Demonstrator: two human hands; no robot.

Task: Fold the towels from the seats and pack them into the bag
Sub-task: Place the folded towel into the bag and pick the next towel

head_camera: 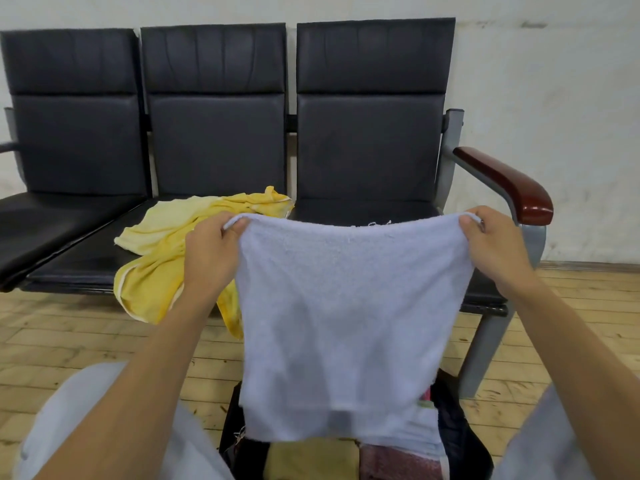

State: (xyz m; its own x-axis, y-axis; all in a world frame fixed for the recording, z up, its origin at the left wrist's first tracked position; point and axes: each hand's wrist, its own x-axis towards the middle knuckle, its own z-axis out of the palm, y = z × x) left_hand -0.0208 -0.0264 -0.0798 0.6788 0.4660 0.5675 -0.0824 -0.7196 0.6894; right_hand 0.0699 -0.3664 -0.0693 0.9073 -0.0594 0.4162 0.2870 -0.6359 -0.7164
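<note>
- The row of three black seats (pixel 214 143) stands against the wall, with a wooden armrest (pixel 509 185) at its right end.
- The pale towel (pixel 346 306) hangs in the air in front of the seats, spread flat and facing the person. Its top edge runs left to right between the two hands and sags a little in the middle. Its long axis looks to run top to bottom, and its lower edge hangs just over the bag.
- The yellow towel (pixel 162 244) lies crumpled and unfolded on the middle seat, one part drooping over the front edge. It is behind and to the left of the held towel, nearer the left hand.
- The dark bag (pixel 453 420) sits open on the floor directly below the hands, partly hidden by the hanging cloth.
- The left hand (pixel 211 251) pinches the towel's top left corner between thumb and fingers; the right hand (pixel 491 244) pinches the top right corner the same way. The hands are level and well apart, so bringing them together would likely fold the towel in half along its vertical middle.
- A folded mustard towel (pixel 311 459) and a folded pink towel (pixel 398 462) lie side by side inside the bag.
</note>
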